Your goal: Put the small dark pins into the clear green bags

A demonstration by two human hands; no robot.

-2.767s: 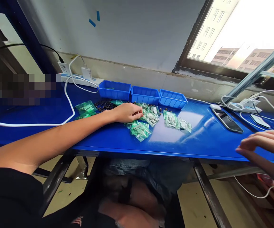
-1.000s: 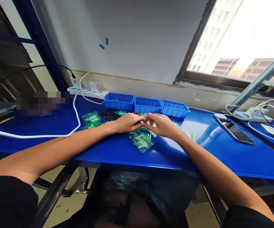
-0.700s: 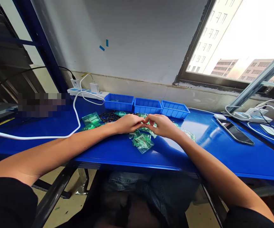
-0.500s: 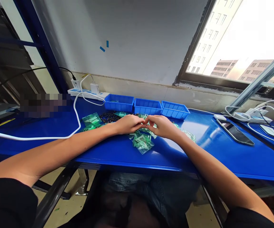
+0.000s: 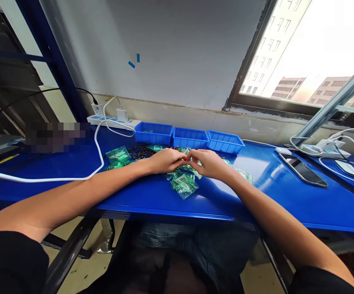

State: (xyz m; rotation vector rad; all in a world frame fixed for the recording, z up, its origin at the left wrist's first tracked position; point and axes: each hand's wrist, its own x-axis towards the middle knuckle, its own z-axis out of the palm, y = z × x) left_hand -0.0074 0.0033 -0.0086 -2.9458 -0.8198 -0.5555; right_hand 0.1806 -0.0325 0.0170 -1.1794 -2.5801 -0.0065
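Note:
My left hand [image 5: 168,160] and my right hand [image 5: 206,162] meet fingertip to fingertip above the blue table [image 5: 152,200]. Both are closed in a pinch, and whatever lies between the fingers is too small to make out. Just below them is a pile of small clear packets with green printing [image 5: 184,184]. More green packets [image 5: 117,155] lie left of my left hand, and others [image 5: 245,175] sit beyond my right wrist. Behind my left hand, small black pieces [image 5: 142,152] are heaped, partly hidden by the hand.
Three blue bins stand along the wall: a left one [image 5: 153,138], a middle one [image 5: 190,143] and a right one [image 5: 225,148]. A power strip [image 5: 101,121] with a white cable [image 5: 99,143] is at the left. On the right lies a phone [image 5: 303,169] near another strip [image 5: 324,152].
Almost nothing differs. Both hands keep the same pinched pose at the same spot, and the view has shifted very slightly.

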